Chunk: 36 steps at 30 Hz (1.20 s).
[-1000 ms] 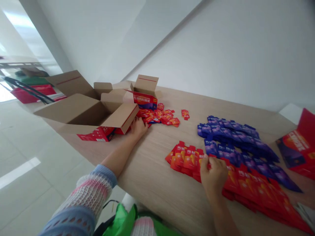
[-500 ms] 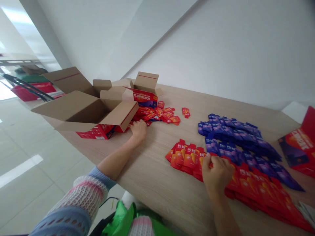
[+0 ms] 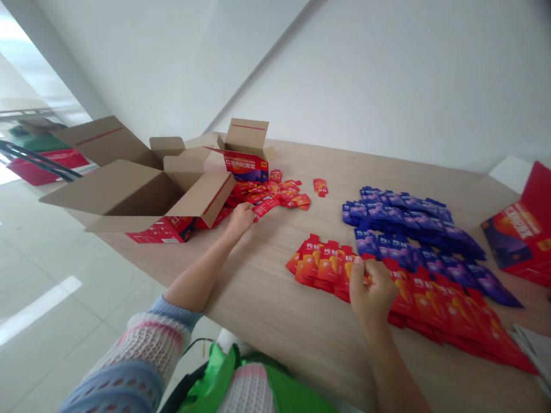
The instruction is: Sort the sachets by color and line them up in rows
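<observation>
The left hand (image 3: 241,218) lies at the near edge of a scattered heap of red packets (image 3: 279,192), its fingers curled shut on a loose packet (image 3: 264,207) that sticks out past the knuckles. Just behind the heap stands a small open carton (image 3: 246,163) with a red and purple front printed in white Chinese characters that look like 红原枸杞原浆. Left of the hand is a big cardboard box (image 3: 129,195) with its flaps spread; its red side shows "40". The right hand (image 3: 372,287) sits on the red row (image 3: 321,261), an overlapping line of packets along the near side of the wooden table (image 3: 267,298), thumb and forefinger pinched on one packet's top edge. These packets carry white characters starting with 纯. Behind them lie purple packets (image 3: 408,229).
</observation>
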Available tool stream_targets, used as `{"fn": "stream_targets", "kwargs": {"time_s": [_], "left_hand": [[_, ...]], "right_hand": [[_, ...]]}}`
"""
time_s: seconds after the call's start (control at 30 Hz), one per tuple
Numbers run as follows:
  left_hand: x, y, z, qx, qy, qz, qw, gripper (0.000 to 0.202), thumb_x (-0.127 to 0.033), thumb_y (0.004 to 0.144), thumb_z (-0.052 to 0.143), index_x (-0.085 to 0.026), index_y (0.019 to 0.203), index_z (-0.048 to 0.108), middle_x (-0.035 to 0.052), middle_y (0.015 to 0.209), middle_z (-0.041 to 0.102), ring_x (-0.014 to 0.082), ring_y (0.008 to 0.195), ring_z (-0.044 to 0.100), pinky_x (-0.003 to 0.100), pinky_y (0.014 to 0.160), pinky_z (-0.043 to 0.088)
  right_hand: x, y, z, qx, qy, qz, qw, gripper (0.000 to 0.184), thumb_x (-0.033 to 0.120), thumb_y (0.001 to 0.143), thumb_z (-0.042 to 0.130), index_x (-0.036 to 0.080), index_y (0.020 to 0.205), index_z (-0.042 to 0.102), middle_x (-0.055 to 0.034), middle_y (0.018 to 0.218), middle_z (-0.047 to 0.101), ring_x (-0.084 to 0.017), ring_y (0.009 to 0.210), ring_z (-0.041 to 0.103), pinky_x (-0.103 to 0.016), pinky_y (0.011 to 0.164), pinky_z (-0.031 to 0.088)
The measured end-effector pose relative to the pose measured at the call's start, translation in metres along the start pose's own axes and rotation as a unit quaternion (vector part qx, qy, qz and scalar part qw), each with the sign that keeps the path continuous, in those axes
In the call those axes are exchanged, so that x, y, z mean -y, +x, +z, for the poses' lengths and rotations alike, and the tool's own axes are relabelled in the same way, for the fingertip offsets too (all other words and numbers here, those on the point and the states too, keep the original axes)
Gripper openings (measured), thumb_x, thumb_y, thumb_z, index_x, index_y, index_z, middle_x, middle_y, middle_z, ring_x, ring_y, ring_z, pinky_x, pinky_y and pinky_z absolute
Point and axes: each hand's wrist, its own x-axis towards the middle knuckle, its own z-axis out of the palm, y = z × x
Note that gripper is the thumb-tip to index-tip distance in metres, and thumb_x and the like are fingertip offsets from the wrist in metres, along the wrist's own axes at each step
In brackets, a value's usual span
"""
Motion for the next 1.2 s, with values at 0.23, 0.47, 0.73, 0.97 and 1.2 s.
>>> {"fn": "stream_targets", "kwargs": {"time_s": [0.23, 0.47, 0.73, 0.97, 1.2], "left_hand": [[-0.036, -0.03, 0.033, 0.552, -0.417, -0.166, 0.703, 0.019, -0.023, 0.093, 0.045, -0.016, 0.079, 0.054, -0.0081, 0.052, 0.023, 0.0055, 0.038, 0.011, 0.012, 0.034, 0.014], [-0.051, -0.106, 0.082, 0.703, -0.352, -0.155, 0.598, 0.021, -0.036, 0.09, 0.054, -0.018, 0.082, 0.051, -0.0097, 0.049, 0.023, 0.0056, 0.04, 0.007, 0.012, 0.033, 0.016], [-0.074, -0.152, 0.089, 0.662, -0.313, -0.088, 0.676, 0.015, -0.033, 0.087, 0.054, -0.018, 0.084, 0.051, -0.0057, 0.05, 0.04, 0.006, 0.038, 0.026, 0.015, 0.04, 0.029], [-0.085, -0.1, 0.078, 0.268, -0.136, 0.238, 0.924, 0.023, -0.012, 0.086, 0.046, -0.016, 0.104, 0.059, 0.0063, 0.099, 0.066, 0.0129, 0.067, 0.062, 0.029, 0.068, 0.054], [-0.055, -0.041, 0.094, -0.02, -0.086, 0.337, 0.937, 0.033, -0.003, 0.078, 0.045, -0.015, 0.103, 0.064, 0.0099, 0.122, 0.057, 0.0192, 0.102, 0.062, 0.035, 0.092, 0.052]], "right_hand": [[0.028, 0.009, -0.003, 0.096, 0.244, 0.086, 0.961, 0.027, 0.038, 0.093, 0.061, 0.023, 0.115, 0.062, -0.0077, 0.118, 0.058, -0.021, 0.108, 0.055, -0.037, 0.088, 0.047], [0.019, 0.007, 0.005, 0.118, 0.462, 0.232, 0.848, 0.046, 0.052, 0.083, 0.072, 0.026, 0.117, 0.055, -0.0053, 0.113, 0.058, -0.02, 0.105, 0.056, -0.034, 0.086, 0.051], [0.029, 0.013, 0.002, 0.092, 0.489, 0.349, 0.794, 0.041, 0.062, 0.085, 0.065, 0.026, 0.096, 0.049, 0.0066, 0.068, 0.047, -0.01, 0.05, 0.039, -0.023, 0.046, 0.035], [-0.015, 0.032, -0.03, 0.035, 0.337, 0.345, 0.875, 0.045, 0.068, 0.083, 0.062, 0.025, 0.088, 0.049, 0.0024, 0.078, 0.056, -0.014, 0.068, 0.053, -0.027, 0.062, 0.047], [-0.066, 0.04, -0.04, 0.078, 0.249, 0.447, 0.855, 0.056, 0.072, 0.07, 0.071, 0.023, 0.094, 0.058, -0.0029, 0.084, 0.069, -0.023, 0.079, 0.064, -0.037, 0.075, 0.054]]}}
